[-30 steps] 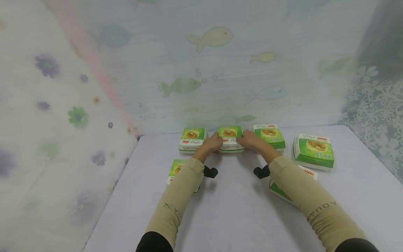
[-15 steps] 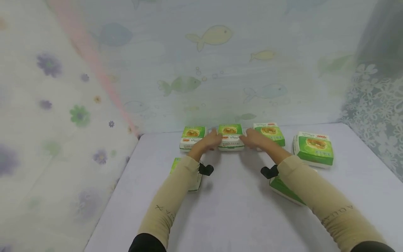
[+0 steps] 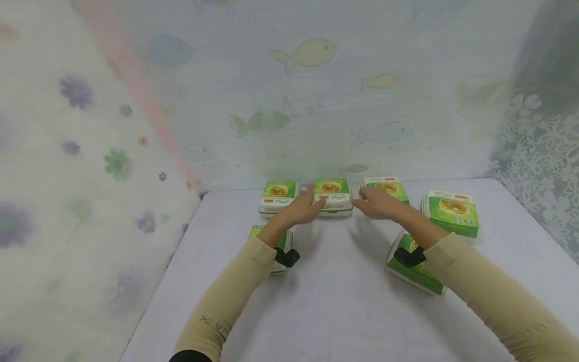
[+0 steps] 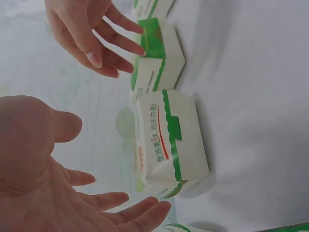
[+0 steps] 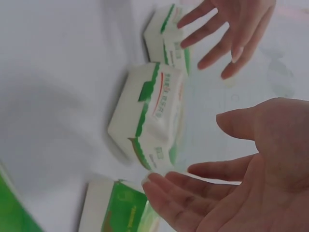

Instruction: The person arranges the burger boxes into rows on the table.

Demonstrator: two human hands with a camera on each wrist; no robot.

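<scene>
A green and white burger box (image 3: 332,196) stands at the back middle of the table, its printed burger facing up. My left hand (image 3: 302,207) is just left of it, its fingers spread and holding nothing. To its right is my right hand (image 3: 379,203), likewise with loose fingers and nothing in them. In the left wrist view the white front of the middle box (image 4: 164,140) shows beyond the left fingers. The right wrist view has a visible gap between the thumb of my right hand (image 5: 260,169) and that box (image 5: 149,106).
Similar boxes stand around: one at back left (image 3: 278,195), one behind my right hand (image 3: 393,187), and one farther right (image 3: 452,212). Two nearer ones, a left box (image 3: 284,249) and a right box (image 3: 413,269), are partly covered by my arms. A fish-print curtain (image 3: 316,100) hangs behind the table.
Both hands held the sides of the middle box a second ago. They have let go and drawn apart, left hand leftward, right hand rightward; the box stays in place.
</scene>
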